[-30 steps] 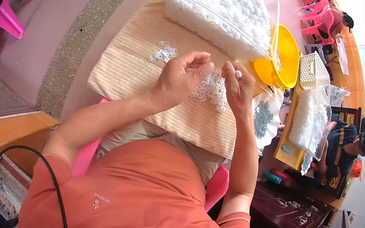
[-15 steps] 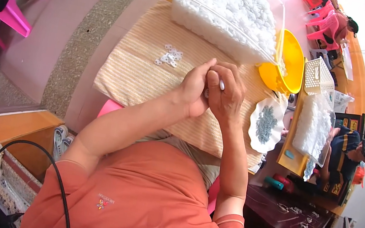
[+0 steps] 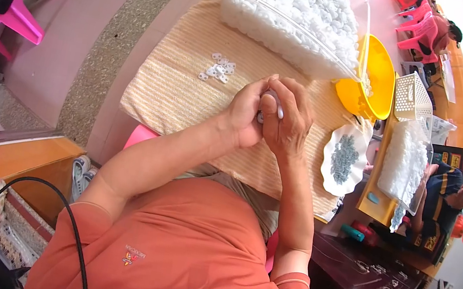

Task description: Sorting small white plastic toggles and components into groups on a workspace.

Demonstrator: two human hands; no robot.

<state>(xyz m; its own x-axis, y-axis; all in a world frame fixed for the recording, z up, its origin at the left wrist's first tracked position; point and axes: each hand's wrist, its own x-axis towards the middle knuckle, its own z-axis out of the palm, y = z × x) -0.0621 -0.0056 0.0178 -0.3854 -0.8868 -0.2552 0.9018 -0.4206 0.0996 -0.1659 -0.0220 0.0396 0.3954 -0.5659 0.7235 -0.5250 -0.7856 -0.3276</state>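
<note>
Since a second ago the hands have come together: then they were apart, fingers spread over a scatter of small white pieces, and now the left hand [image 3: 243, 117] and right hand [image 3: 289, 122] press against each other above the middle of the woven mat [image 3: 174, 86], both clenched around a small white piece [image 3: 272, 101] of which only a sliver shows between the fingers at 12 o'clock of the fists. The view has also tipped, so the mat sits lower and larger in the picture. A little pile of white pieces [image 3: 218, 69] lies on the mat at about 10 o'clock from the hands, apart from them. At 12 o'clock stands a clear tub [image 3: 293, 11] heaped with white pieces, touching the mat's far edge. At 2 o'clock is a yellow bowl [image 3: 377, 77], and beyond it a white basket [image 3: 411, 96]. At 3 o'clock, just beside the right hand, sits a white plate [image 3: 344, 160] of small grey parts. The desk [image 3: 377, 206] runs on to the right, where another person [image 3: 447, 193] in dark clothes sits. Pink plastic chairs [image 3: 13, 4] stand on the pale floor at 9 o'clock.
</note>
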